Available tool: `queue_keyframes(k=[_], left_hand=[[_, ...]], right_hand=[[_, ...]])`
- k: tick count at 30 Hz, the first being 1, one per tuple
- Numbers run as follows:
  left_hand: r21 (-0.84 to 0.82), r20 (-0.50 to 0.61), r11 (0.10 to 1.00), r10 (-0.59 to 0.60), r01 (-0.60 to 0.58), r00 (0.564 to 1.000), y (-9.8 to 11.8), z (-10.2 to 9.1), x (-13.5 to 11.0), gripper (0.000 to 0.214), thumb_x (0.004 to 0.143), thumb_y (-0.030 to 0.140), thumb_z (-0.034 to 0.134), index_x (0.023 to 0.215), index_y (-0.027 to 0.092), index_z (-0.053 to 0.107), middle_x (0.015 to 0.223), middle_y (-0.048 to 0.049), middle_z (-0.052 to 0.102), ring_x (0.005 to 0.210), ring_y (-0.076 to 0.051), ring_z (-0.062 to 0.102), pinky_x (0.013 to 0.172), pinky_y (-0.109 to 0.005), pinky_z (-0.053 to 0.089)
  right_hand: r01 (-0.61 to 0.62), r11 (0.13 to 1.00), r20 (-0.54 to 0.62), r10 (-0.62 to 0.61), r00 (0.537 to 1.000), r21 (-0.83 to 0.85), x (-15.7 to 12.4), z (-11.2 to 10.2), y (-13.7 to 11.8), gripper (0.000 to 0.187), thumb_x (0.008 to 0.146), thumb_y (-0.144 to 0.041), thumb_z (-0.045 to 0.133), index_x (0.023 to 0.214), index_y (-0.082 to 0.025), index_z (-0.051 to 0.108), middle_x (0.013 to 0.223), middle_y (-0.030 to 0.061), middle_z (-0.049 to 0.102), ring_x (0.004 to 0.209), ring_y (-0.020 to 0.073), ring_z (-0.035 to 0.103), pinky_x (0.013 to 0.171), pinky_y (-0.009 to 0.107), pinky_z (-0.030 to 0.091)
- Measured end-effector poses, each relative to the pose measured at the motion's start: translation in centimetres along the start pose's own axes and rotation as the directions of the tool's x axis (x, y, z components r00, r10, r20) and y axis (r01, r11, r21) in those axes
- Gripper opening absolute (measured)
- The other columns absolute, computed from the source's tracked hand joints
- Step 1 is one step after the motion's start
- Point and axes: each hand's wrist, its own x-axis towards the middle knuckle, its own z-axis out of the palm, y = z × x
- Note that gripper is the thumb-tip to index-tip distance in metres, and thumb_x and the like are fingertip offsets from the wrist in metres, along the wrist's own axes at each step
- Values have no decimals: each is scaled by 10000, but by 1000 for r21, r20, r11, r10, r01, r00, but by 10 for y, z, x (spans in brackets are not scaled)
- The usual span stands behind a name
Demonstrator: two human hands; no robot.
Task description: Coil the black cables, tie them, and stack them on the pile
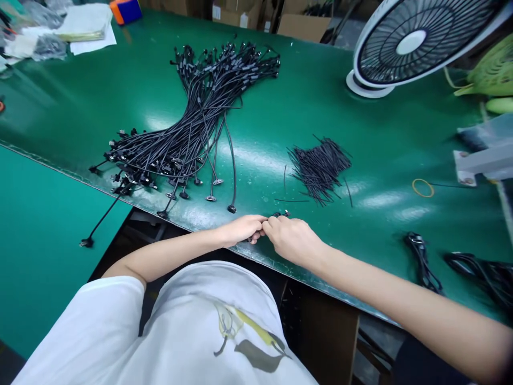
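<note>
My left hand (242,229) and my right hand (292,238) meet at the near edge of the green table (120,91), fingers closed together on a small black cable (280,214) that mostly hides under them. Just beyond my hands lies a big fanned bundle of black cables (192,128) with connector ends pointing toward me. To the right of it sits a pile of short black ties (319,168).
A white fan (409,43) stands at the back right. A yellow rubber band (422,187) lies right of the ties. Coiled black cables (420,259) and another coil (481,272) lie at the near right. Papers and bags (80,24) lie at the far left.
</note>
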Motion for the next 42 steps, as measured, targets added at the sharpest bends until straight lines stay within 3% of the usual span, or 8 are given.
queue_keyframes(k=[5, 10, 14, 18, 21, 26, 37, 42], left_hand=[[166, -282, 931, 360, -325, 889, -4, -2, 15, 267, 922, 226, 397, 1056, 155, 616, 844, -23, 585, 744, -130, 554, 708, -262, 469], [391, -177, 691, 705, -608, 687, 13, -12, 8, 229, 920, 237, 481, 965, 202, 703, 1130, -77, 560, 1119, -220, 514, 996, -370, 410], [646, 191, 498, 628, -578, 755, 13, -25, -5, 300, 912, 199, 466, 830, 220, 754, 930, -63, 563, 975, -206, 516, 1003, -399, 373], [456, 94, 729, 531, -511, 842, 13, -35, -5, 357, 910, 236, 422, 1106, 178, 714, 974, -80, 588, 936, -211, 544, 893, -360, 431], [362, 127, 728, 580, -583, 804, 24, -33, -13, 420, 955, 331, 367, 1120, 159, 713, 1027, -95, 585, 929, -211, 547, 865, -350, 443], [609, 386, 477, 519, -634, 762, 24, -24, -34, 512, 965, 492, 392, 879, 167, 778, 857, -67, 543, 855, -187, 533, 887, -345, 434], [-51, 178, 996, 77, -69, 981, 9, -37, -11, 787, 824, 805, 336, 968, 135, 723, 903, -138, 717, 873, -236, 662, 839, -376, 505], [167, 194, 980, 77, -110, 978, 20, -34, -19, 426, 789, 418, 711, 1131, 166, 679, 946, -72, 696, 862, -196, 622, 825, -335, 483]], right_hand=[[-357, 871, -130, 419, 899, 337, 15, 2, -1, 282, 930, -204, 398, 783, -154, 633, 760, 79, 671, 676, 160, 588, 573, 268, 298], [-224, 442, -151, 667, 730, 868, 19, 6, 9, 333, 947, -389, 425, 739, -186, 586, 673, 10, 603, 616, 141, 542, 594, 253, 369], [-222, 414, -135, 676, 725, 883, 7, -1, 15, 324, 921, -381, 466, 667, -192, 531, 597, -8, 525, 578, 131, 482, 580, 257, 349], [-159, 658, -274, 504, 819, 736, 4, -7, -1, 297, 935, -317, 422, 713, -191, 573, 722, 45, 628, 687, 156, 547, 658, 267, 380], [-143, 660, -184, 400, 898, 738, 9, -4, -8, 322, 949, -308, 400, 692, -194, 557, 713, 37, 622, 675, 150, 541, 645, 257, 368], [-245, 568, -123, 531, 839, 785, 13, 1, 4, 298, 941, -292, 417, 671, -196, 498, 667, 6, 558, 635, 132, 495, 625, 246, 333], [-228, 666, -164, 472, 866, 711, 1, -10, -13, 298, 967, -247, 381, 719, -181, 533, 739, 27, 587, 704, 136, 502, 676, 246, 326], [-200, 374, 22, 429, 903, 905, -2, -2, -12, 292, 959, -247, 413, 738, -170, 588, 761, 4, 648, 708, 117, 565, 690, 222, 371]])
